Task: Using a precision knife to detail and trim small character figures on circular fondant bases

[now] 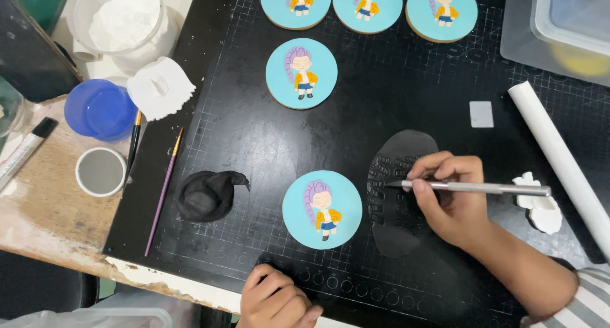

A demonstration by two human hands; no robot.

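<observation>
Gripping a slim metal craft knife (476,188) in the right hand (448,201), its tip on the rolled black fondant sheet (397,194) right of centre, the person seemed mid-cut, needing steady guidance next, while the left hand (276,299) rested curled and empty on the table (381,99) at the bottom edge.

The round cookies (322,209) are light blue, each with a small girl in purple hair, a yellow jacket and blue shorts. The mat (381,105) is black with thin grid lines. The knife (473,188) is silver. The roller (562,159) is white. The cup (101,109) is blue.
</observation>
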